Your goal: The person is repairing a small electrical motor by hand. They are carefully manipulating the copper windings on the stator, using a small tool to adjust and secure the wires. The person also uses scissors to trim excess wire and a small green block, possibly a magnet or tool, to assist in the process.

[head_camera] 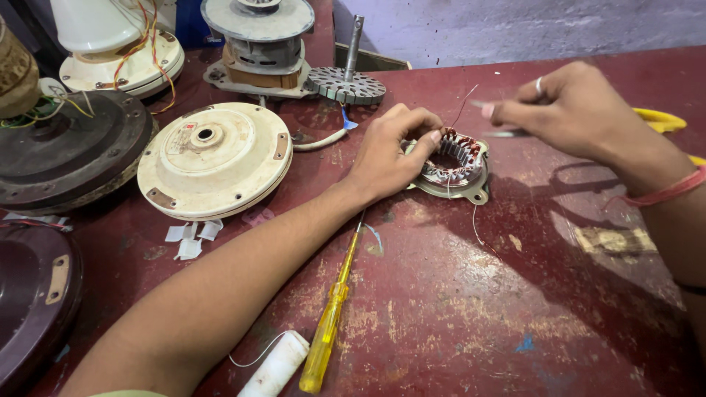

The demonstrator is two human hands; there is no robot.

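Stator, ring-shaped and wound with copper coils, is seen lying flat on the red table, its central opening facing upward. It is steadied by the left hand, whose fingers are curled over the near-left rim, thumb touching the windings. A thin wire is pinched by the right hand, raised just beyond the stator to its right. A yellow screwdriver is laid beside the left forearm, tip pointing away toward the stator.
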